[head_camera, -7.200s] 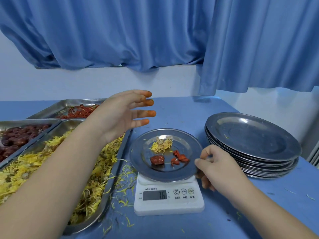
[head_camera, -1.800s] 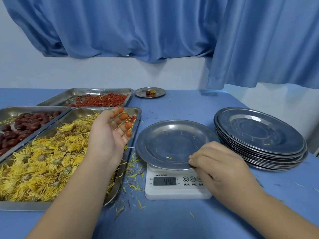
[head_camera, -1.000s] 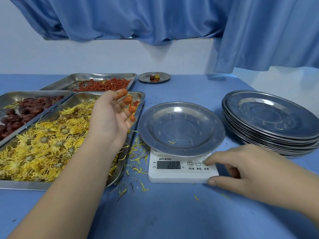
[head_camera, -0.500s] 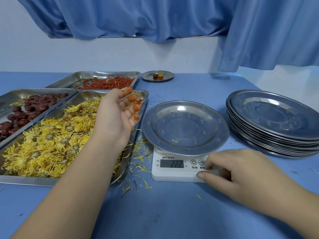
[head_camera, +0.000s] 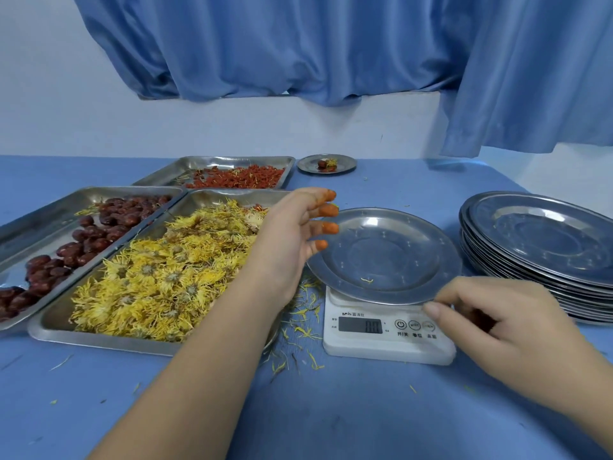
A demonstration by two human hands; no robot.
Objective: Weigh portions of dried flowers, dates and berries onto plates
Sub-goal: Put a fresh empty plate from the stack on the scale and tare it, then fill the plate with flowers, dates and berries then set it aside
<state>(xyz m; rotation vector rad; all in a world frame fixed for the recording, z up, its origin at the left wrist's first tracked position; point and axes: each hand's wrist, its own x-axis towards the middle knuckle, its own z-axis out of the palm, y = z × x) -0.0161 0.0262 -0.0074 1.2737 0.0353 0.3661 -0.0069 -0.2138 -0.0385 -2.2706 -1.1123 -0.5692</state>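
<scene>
A steel plate (head_camera: 384, 257) holding only a stray petal sits on the white scale (head_camera: 388, 336), whose display reads 0.0. My left hand (head_camera: 292, 237), fingertips stained orange, hovers open at the plate's left rim, above the tray of yellow dried flowers (head_camera: 159, 270). My right hand (head_camera: 491, 323) hangs over the scale's right side with fingers loosely curled and holds nothing. The tray of dates (head_camera: 76, 237) lies at the far left. The tray of red berries (head_camera: 238, 175) lies behind it.
A stack of several clean plates (head_camera: 544, 247) stands at the right. A small filled plate (head_camera: 326, 164) sits at the back by the berry tray. Loose petals litter the blue table (head_camera: 331, 410) left of the scale. Blue curtains hang behind.
My right hand has lifted off the scale's buttons and the display went from 22.2 to 0.0. My left hand has shifted right, to the plate's rim.
</scene>
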